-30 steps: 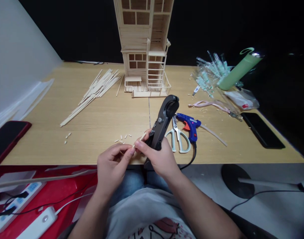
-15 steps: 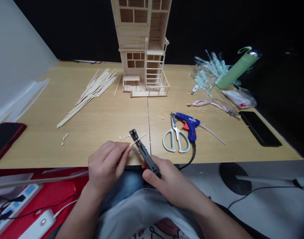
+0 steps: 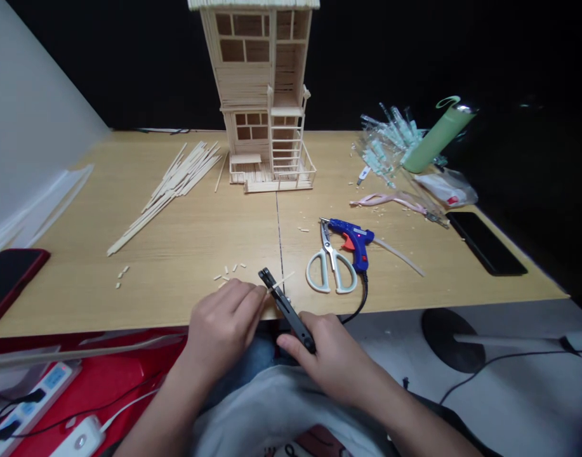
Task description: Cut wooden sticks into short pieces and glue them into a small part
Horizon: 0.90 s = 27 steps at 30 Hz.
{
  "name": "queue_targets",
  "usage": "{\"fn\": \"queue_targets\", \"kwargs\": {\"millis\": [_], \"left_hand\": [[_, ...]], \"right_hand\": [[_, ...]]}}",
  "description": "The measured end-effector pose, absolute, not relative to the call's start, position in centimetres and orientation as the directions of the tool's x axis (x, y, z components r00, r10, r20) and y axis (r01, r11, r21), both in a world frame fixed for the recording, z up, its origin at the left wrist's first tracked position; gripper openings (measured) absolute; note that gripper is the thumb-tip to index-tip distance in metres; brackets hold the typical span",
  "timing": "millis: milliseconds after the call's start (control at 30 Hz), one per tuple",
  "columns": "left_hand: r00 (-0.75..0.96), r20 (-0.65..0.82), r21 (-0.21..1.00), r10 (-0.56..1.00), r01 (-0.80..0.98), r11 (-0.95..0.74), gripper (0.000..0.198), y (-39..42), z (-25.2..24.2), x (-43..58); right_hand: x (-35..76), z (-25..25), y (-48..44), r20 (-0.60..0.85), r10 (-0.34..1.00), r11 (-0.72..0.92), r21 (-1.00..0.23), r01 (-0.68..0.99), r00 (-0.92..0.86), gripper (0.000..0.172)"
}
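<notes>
Near the table's front edge, my left hand (image 3: pixel 228 315) pinches a thin wooden stick (image 3: pixel 287 278). The stick passes across the head of a dark grey pliers-like cutter (image 3: pixel 291 317), its free end sticking out to the right. My right hand (image 3: pixel 331 346) is wrapped round the cutter's handles, thumb on top. Whether the jaws press on the stick is too small to tell. Several short cut stick pieces (image 3: pixel 234 268) lie just beyond my left hand. Further back stands a model house (image 3: pixel 247 89) built of such sticks, with a ladder and a railed deck.
A pile of long sticks (image 3: pixel 181 174) lies at left, a phone (image 3: pixel 14 279) at the left edge. Right of my hands are white-handled scissors (image 3: pixel 331 263) touching a blue glue gun (image 3: pixel 355 238) with a cord. A green bottle (image 3: pixel 438 139) and black phone (image 3: pixel 485 242) are further right.
My left hand has come closer to the cutter, and more of the stick juts out past its right side. The view has tilted up and shifted, showing the house's roof edge.
</notes>
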<state>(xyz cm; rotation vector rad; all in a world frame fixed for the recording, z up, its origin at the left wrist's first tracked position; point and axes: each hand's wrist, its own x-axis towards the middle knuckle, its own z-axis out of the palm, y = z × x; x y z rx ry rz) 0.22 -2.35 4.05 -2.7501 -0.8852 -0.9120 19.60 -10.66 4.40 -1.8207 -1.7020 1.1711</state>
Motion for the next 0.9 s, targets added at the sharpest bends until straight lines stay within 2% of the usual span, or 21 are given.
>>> {"fn": "queue_targets", "kwargs": {"millis": [133, 233, 500, 900], "left_hand": [[0.685, 0.531, 0.089, 0.500, 0.541, -0.836, 0.006, -2.9, 3.2, 1.8], [0.691, 0.505, 0.111, 0.517, 0.542, -0.833, 0.007, -3.0, 2.8, 2.5], [0.683, 0.515, 0.119, 0.518, 0.541, -0.832, 0.011, -3.0, 2.9, 2.5], [0.646, 0.549, 0.132, 0.530, 0.560, -0.818, 0.014, -3.2, 2.6, 2.3]], "right_hand": [[19.9, 2.6, -11.9, -0.302, 0.953, -0.238, -0.808, 0.539, -0.032, 0.029], [19.7, 1.4, -12.5, -0.325, 0.945, -0.289, -0.796, 0.531, 0.027, 0.031], [18.6, 0.4, -12.9, -0.290, 0.951, -0.304, -0.813, 0.496, 0.107, 0.034], [18.0, -0.4, -12.6, -0.181, 0.973, -0.226, -0.875, 0.427, 0.145, 0.033]]}}
